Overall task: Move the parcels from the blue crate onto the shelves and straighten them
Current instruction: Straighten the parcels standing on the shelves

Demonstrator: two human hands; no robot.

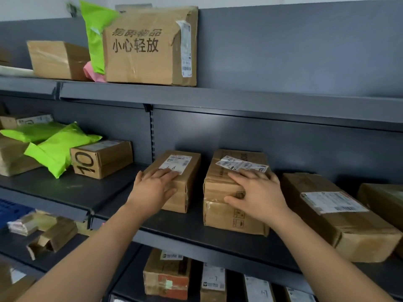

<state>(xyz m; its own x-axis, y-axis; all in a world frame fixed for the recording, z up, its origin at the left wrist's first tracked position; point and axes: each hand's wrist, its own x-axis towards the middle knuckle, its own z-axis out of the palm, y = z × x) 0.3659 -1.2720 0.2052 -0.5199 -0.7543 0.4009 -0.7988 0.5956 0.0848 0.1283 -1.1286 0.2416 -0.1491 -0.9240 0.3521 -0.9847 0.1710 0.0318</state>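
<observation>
At frame centre on the middle shelf [192,232], my left grip [150,190] lies flat-fingered on the small parcel [192,173], my right grip [259,195] likewise on the bigger parcel [222,216]; a narrow gap between.

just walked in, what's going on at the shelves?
A person has both hands on two cardboard parcels on the middle shelf. The left hand lies flat on the small box, and the right hand lies on the larger box beside it. The boxes stand apart. Green bags lie further left, and the blue crate shows at the left edge.
</observation>
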